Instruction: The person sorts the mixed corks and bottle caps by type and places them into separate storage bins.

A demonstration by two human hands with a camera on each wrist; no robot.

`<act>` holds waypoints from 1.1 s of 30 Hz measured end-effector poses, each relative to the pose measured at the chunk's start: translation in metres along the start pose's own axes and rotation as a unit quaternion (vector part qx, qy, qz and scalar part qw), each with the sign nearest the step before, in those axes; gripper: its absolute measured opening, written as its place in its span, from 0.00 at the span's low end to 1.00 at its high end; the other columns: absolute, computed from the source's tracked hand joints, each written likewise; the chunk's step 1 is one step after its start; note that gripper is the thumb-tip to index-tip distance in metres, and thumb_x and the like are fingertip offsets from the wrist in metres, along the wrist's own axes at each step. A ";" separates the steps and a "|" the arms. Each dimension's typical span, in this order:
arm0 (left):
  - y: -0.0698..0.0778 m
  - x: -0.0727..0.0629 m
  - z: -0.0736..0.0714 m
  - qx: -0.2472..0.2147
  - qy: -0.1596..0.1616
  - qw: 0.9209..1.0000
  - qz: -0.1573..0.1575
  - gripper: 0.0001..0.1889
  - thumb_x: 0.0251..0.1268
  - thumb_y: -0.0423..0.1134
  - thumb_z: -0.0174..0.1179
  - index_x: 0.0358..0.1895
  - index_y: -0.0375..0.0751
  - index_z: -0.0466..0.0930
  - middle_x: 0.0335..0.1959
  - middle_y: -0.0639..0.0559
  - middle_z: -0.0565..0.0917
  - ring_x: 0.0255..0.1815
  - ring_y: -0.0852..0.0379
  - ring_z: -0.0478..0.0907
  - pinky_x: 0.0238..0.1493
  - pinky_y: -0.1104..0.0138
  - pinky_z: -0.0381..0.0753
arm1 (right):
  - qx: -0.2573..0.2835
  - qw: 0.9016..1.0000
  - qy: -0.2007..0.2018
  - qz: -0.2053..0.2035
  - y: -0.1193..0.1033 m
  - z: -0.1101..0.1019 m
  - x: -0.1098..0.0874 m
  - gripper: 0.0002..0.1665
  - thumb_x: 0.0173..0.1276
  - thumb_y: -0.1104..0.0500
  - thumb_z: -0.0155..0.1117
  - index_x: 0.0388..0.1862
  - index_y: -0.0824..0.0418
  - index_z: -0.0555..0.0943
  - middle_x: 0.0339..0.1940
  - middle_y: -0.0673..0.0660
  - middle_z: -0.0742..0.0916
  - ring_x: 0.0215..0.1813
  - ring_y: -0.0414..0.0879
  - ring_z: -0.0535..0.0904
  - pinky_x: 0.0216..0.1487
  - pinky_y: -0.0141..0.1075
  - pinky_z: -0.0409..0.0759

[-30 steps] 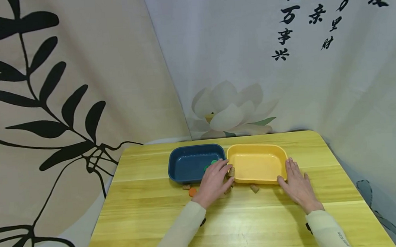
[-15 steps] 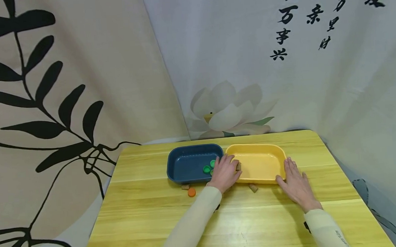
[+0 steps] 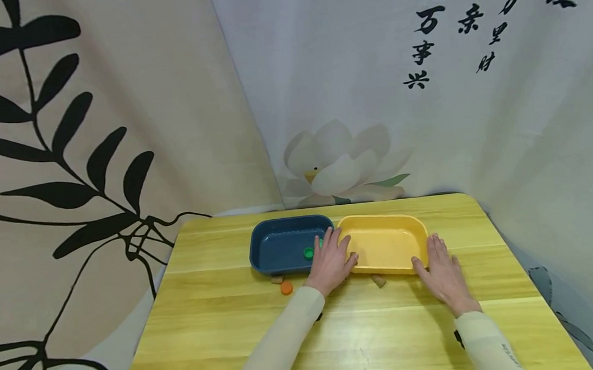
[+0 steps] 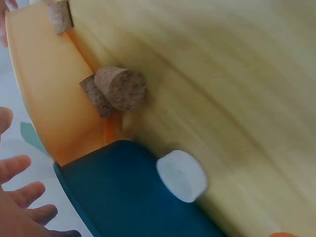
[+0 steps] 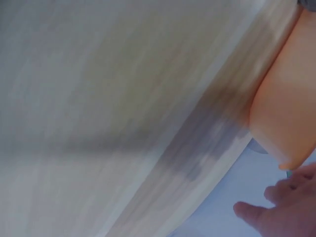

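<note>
Left hand (image 3: 329,261), one: fingers straight and fanned apart, held over the neighbouring ends of two trays, at the left end of the yellow tray (image 3: 387,241); whether anything lies beneath the palm cannot be told

Right hand (image 3: 444,280), one: fingers extended, thumb held apart, set at the right end of the yellow tray, the thumb at its front right corner

Yellow tray, one: shallow, rectangular, rounded corners, upright on the worktop (image 3: 385,337)

Blue tray (image 3: 279,244), one: similar form, dark, upright, just beside the yellow tray on its left

Green discs (image 3: 308,253), two seen: inside the blue tray, left of the yellow tray; the second partly covered by the left fingers

Paired corks (image 4: 120,88), two: touching each other, at the front wall of the yellow tray, toward its left end

Single cork (image 3: 378,280), one: lying just in front of the yellow tray, near its middle

White disc (image 4: 182,175), one: left of the yellow tray, at the front side of the blue tray; contact with it cannot be told

Outer cork (image 3: 277,279), one: well left of the yellow tray, before the blue tray

Orange disc (image 3: 286,288), one: just beside the outer cork, likewise left of the yellow tray

Cloth backdrop (image 3: 196,101): behind the yellow tray, printed with black leaves, a pale flower and black characters
</note>
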State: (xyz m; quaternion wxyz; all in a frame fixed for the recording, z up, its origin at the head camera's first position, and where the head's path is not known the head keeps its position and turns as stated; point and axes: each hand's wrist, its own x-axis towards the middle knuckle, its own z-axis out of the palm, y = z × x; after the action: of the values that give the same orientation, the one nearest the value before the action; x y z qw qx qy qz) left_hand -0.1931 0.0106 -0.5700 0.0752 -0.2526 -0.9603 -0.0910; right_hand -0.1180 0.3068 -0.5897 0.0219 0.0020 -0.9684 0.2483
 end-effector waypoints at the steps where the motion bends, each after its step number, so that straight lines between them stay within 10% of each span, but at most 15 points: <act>1: -0.001 -0.004 0.000 -0.003 0.009 1.000 0.003 0.27 0.77 0.58 0.58 0.71 0.49 0.76 0.77 0.44 0.67 0.80 0.39 0.59 0.73 0.35 0.61 | 0.001 1.000 0.008 0.001 -0.001 0.001 0.000 0.50 0.85 0.38 0.38 0.82 0.77 0.41 0.83 0.75 0.46 0.82 0.73 0.43 0.71 0.76 0.47; 13: -0.023 -0.063 -0.018 -0.033 0.066 0.997 0.027 0.30 0.75 0.57 0.60 0.73 0.47 0.73 0.80 0.43 0.62 0.82 0.39 0.56 0.73 0.38 0.63 | -0.009 1.000 0.015 0.016 -0.005 0.008 0.010 0.49 0.86 0.38 0.32 0.81 0.78 0.41 0.82 0.78 0.47 0.82 0.74 0.43 0.69 0.78 0.47; 33: -0.095 -0.162 -0.018 -0.074 0.133 0.988 -0.026 0.26 0.71 0.48 0.66 0.67 0.40 0.78 0.71 0.44 0.75 0.74 0.42 0.69 0.71 0.44 0.70 | -0.011 1.000 0.023 0.007 -0.005 0.010 0.010 0.46 0.86 0.41 0.33 0.81 0.79 0.43 0.82 0.79 0.48 0.82 0.74 0.44 0.68 0.78 0.49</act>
State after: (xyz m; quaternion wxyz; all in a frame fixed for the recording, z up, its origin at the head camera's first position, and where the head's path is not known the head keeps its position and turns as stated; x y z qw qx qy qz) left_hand -0.0994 -0.1505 -0.5965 0.1810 -0.2183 -0.9386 -0.1964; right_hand -0.1286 0.2977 -0.5958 0.0423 -0.0102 -0.9704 0.2376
